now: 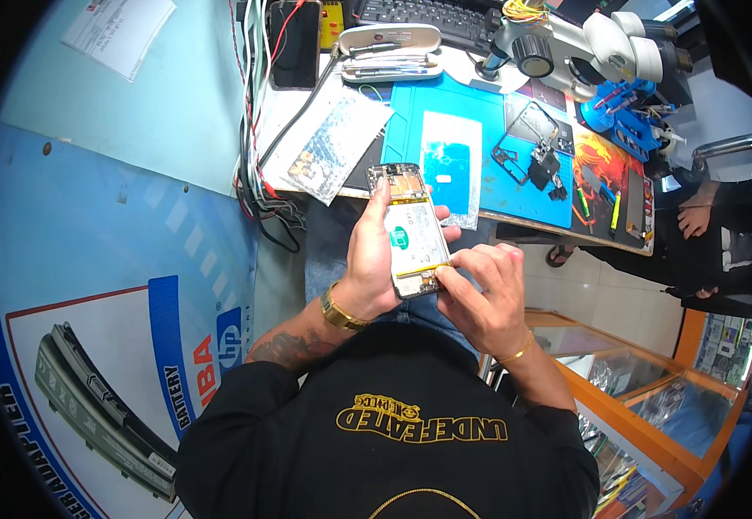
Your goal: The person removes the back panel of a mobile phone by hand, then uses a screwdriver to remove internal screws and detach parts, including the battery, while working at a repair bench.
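An opened smartphone (417,227) lies tilted in my left hand (371,251), its inside facing up. A white battery with a green mark fills its middle, a bare circuit board shows at the far end, and yellow ribbon cables cross near both ends. My left thumb rests along the phone's left edge, and the fingertips come round the right side. With fingers curled, my right hand (487,290) touches the phone's lower right corner, close to the near ribbon cable. Whether its fingertips pinch the cable itself is too small to tell.
The bench carries a blue mat (514,173) with a phone frame and black parts (545,169), a plastic sleeve (451,164), a tool case (391,54), a microscope (566,56) and screwdrivers (614,212). Cables (250,130) hang at its left edge. Another person's hand (698,210) is at right, by a glass cabinet (653,398).
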Tool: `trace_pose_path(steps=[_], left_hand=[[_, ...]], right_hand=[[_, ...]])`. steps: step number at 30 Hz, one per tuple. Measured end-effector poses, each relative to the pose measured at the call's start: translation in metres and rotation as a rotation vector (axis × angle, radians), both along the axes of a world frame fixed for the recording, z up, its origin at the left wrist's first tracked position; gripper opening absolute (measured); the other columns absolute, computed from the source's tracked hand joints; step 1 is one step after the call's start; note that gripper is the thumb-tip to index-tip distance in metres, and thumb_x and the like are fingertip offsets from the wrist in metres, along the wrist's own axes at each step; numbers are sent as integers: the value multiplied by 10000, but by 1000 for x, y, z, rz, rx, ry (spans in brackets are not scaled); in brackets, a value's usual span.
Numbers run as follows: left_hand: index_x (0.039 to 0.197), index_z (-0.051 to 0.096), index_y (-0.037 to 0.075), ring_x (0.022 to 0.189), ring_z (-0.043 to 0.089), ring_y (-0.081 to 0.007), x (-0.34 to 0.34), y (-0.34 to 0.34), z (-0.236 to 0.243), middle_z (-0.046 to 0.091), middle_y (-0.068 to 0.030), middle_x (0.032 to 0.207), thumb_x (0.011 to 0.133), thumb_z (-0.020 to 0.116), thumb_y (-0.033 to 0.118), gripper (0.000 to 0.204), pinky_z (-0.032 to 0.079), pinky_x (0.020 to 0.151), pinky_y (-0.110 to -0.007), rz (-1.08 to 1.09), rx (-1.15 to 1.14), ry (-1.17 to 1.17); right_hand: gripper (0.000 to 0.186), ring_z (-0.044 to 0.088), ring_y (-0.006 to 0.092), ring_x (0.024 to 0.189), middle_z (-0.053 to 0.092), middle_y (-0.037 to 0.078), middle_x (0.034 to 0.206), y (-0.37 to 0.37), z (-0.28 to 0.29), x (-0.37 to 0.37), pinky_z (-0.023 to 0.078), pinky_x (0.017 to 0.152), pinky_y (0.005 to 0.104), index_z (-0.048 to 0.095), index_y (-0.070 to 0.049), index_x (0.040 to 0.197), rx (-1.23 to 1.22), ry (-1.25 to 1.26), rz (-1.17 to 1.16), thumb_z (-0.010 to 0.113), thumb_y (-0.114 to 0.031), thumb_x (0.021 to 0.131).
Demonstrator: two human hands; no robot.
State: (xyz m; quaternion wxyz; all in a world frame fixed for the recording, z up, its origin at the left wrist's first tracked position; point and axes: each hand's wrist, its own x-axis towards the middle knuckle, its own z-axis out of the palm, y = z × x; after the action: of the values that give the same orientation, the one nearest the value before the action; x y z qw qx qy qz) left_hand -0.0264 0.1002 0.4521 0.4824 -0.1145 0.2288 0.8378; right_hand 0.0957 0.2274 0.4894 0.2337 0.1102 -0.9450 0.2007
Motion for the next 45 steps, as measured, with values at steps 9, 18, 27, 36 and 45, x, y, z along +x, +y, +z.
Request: trace_pose_path(steps=[9, 18, 27, 36, 45], left_hand=[[1320, 482, 38, 955, 653, -306, -2, 2, 1, 611, -154, 1101, 1001, 293, 580, 656, 563, 796, -469, -17, -48, 85], [1386, 397, 65, 960, 641, -309, -3, 2, 16, 573, -153, 1147, 1005, 260, 567, 645, 580, 784, -535, 107, 76, 253], [1412, 376, 74, 990, 621, -297, 8, 3, 19, 556, -159, 1162, 1001, 259, 585, 667, 573, 809, -507, 172, -67, 379], [1412, 367, 72, 1023, 600, -289, 10, 4, 17, 526, -162, 1178, 993, 271, 613, 691, 561, 826, -494, 201, -149, 436], [1390, 387, 83, 1012, 599, -306, 5, 6, 16, 525, -152, 1164, 1003, 287, 576, 634, 553, 822, -506, 204, -184, 359]], right_hand=[[398, 549, 257, 948, 565, 75, 1036, 0, 3, 5, 394, 811, 426, 639, -67, 1038, -17, -29, -10, 759, -116, 662], [250, 591, 247, 816, 614, 56, 903, 8, 4, 0, 411, 760, 394, 645, -56, 944, -170, -8, -180, 736, -52, 712], [224, 595, 208, 767, 644, 23, 842, 1, 0, -8, 394, 746, 380, 657, -67, 894, -105, 43, -157, 758, -11, 702], [200, 582, 203, 749, 639, 22, 836, 3, 3, -13, 389, 783, 395, 649, -69, 880, -50, -31, -139, 756, -44, 713], [161, 581, 199, 764, 581, 29, 779, 11, -6, -18, 395, 792, 407, 626, -82, 861, -21, -10, -86, 733, -107, 743]])
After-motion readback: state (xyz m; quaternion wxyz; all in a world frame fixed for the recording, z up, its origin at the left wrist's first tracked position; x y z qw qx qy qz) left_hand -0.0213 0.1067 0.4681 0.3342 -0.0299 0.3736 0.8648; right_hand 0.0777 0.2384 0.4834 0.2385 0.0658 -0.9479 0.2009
